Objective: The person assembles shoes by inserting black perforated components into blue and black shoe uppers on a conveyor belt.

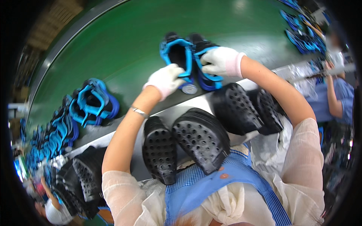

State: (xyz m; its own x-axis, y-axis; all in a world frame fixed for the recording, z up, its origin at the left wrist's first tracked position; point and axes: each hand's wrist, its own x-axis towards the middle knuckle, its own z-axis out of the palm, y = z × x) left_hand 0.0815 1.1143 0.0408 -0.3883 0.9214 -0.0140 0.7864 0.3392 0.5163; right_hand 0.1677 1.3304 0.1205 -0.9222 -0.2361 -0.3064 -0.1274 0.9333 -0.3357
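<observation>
A pair of black and blue shoes stands before me on the green work surface, toes pointing away. My left hand [166,80], in a white glove, grips the heel collar of the left shoe [188,58]. Over the opening of the right shoe [208,84], my gloved right hand [222,62] has its fingers curled at the collar. What lies under those fingers is hidden. A round pale label [189,89] bearing writing shows by the left shoe's heel. Close to my apron are two stacks of black perforated insoles, one narrow [159,149] and one wider [200,138].
More stacked insoles stand to the right [237,108] and left [84,175]. Another pair of shoes [94,101] sits left, beside a long row of shoes [56,128]. Further shoes [305,36] lie at far right, near co-workers. A metal edge [113,135] borders the green surface.
</observation>
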